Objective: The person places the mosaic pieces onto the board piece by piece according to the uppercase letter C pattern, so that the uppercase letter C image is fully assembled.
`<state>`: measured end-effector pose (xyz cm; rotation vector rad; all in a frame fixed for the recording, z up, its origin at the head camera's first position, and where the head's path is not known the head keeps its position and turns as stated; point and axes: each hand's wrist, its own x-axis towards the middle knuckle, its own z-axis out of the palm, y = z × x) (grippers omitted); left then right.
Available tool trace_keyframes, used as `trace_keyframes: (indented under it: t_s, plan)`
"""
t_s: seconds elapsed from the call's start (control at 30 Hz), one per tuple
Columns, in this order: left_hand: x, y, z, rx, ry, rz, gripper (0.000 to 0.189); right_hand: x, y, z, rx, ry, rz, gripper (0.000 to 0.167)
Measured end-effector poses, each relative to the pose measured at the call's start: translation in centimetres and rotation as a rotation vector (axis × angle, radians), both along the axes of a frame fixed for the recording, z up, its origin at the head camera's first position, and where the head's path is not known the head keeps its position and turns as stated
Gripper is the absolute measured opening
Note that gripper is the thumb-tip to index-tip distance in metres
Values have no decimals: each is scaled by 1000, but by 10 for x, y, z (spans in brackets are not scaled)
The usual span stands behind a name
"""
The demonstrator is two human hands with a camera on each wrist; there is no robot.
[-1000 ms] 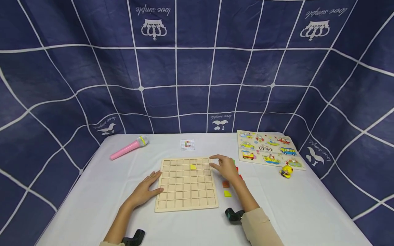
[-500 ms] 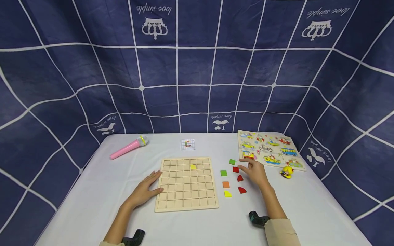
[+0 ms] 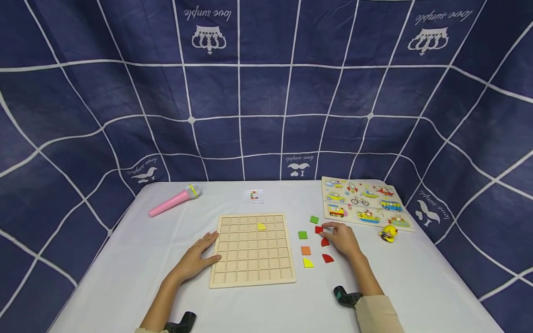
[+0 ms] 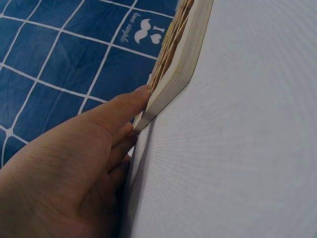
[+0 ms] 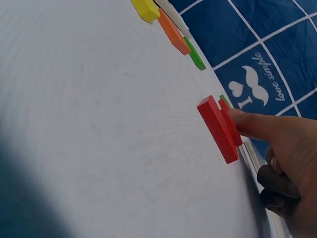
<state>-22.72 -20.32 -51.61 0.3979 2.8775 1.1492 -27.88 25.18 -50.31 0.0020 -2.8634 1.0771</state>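
Observation:
A pale wooden grid board point(image 3: 246, 266) lies on the table, with one yellow tile point(image 3: 261, 226) in an upper cell. My left hand point(image 3: 195, 259) rests against the board's left edge, fingers extended; in the left wrist view its thumb touches the board's rim point(image 4: 173, 74). To the right of the board my right hand point(image 3: 343, 238) pinches a red square tile point(image 3: 318, 229) between thumb and index finger, low at the table. Two red quarter-round tiles point(image 3: 327, 258) lie just below it. The hand partly hides the nearer one.
Two green squares point(image 3: 302, 235), an orange square point(image 3: 306, 250) and a yellow quarter-round tile point(image 3: 308, 263) lie beside the board. Behind are a pattern card point(image 3: 254, 196) and a pink microphone point(image 3: 170, 203). A vehicle puzzle point(image 3: 362, 201) and a yellow figurine point(image 3: 388, 233) stand right.
My right hand has left the board's upper right corner, moved right over the loose tiles, then come down and slightly left to the red square tile. The left hand has stayed put.

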Motion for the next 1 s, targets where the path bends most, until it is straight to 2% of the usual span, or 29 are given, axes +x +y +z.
trace_keyframes:
  t_s: [0.13,0.47,0.8,1.0]
  plan:
    - [0,0,0,4,-3,-4,79,-1,-1,0,32,3,1,31]
    - [1,0,1,4,3,-3,78,1,-15,9,42,119,32,32]
    - [2,-1,3,13,-9,2,78,-1,-75,19,34,254,206,27]
    - [1,-1,1,7,0,2,78,-6,-115,20,55,274,280,31]
